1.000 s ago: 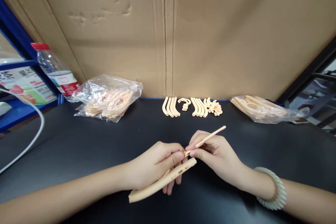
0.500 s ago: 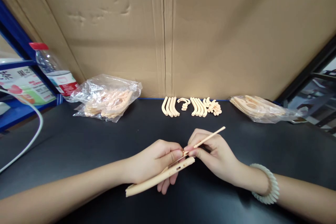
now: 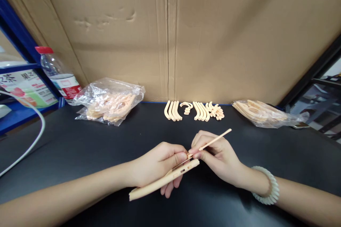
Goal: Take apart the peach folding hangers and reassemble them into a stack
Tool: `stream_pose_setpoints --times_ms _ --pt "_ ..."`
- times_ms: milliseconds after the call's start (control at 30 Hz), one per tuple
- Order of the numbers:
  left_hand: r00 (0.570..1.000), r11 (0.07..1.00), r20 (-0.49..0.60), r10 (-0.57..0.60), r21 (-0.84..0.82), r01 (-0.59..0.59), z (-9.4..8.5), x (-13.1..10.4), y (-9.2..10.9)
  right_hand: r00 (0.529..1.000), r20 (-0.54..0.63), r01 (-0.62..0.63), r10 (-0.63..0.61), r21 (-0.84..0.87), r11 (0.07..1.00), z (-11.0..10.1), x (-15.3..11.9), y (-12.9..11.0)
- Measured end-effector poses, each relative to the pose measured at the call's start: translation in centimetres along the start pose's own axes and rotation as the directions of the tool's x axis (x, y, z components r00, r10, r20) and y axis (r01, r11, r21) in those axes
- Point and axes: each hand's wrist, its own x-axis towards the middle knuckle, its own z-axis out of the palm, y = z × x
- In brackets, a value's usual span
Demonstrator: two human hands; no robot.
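My left hand [image 3: 162,161] is closed around a long, slightly curved beige piece [image 3: 157,185], which slants up to the right under the palm. Small slots show in the piece's side near its right end. Fingers of my right hand [image 3: 221,161] pinch a thin beige stick-like part [image 3: 217,139], whose free end points up and to the right. Both sets of fingertips meet just above the slotted end, where a small bit of beige shows between them. What exactly joins there is hidden by the fingers.
Behind the hands on the black table [image 3: 106,156] lie rows of curved beige pieces [image 3: 173,110] and a heap of small beige parts [image 3: 217,111]. Plastic bags of beige parts [image 3: 114,101] [image 3: 261,111] flank them. A bottle [image 3: 62,74] and white cable [image 3: 39,138] are at left.
The view has shifted a little. Both hands keep their grips and stay together at the slotted end, with hardly any visible movement between them.
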Motion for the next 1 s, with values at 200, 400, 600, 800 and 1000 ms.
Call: stream_pose_setpoints --times_ms 200,400,600,800,1000 --pt "1.000 1.000 0.013 0.017 -0.020 -0.016 0.1 0.0 -0.1 0.999 0.009 0.031 -0.031 0.014 0.999 0.0 -0.1 0.1" --pt "1.000 1.000 0.007 0.028 0.009 -0.028 0.0 0.1 -0.6 0.998 0.011 0.064 -0.064 -0.006 0.998 0.0 -0.2 0.3" --pt "1.000 0.995 0.012 0.014 0.095 -0.015 0.1 -0.2 -0.1 0.993 0.044 0.116 -0.113 -0.073 0.991 -0.2 -0.4 0.3" --pt "1.000 0.981 -0.020 0.016 0.191 -0.012 0.5 -0.4 0.5 0.980 0.110 0.179 -0.165 -0.139 0.974 -0.4 -0.4 0.0" --pt "0.998 0.942 -0.015 0.068 0.330 -0.059 0.4 -0.5 0.6 0.957 0.179 0.266 -0.230 -0.215 0.940 -0.5 -0.3 -0.1"
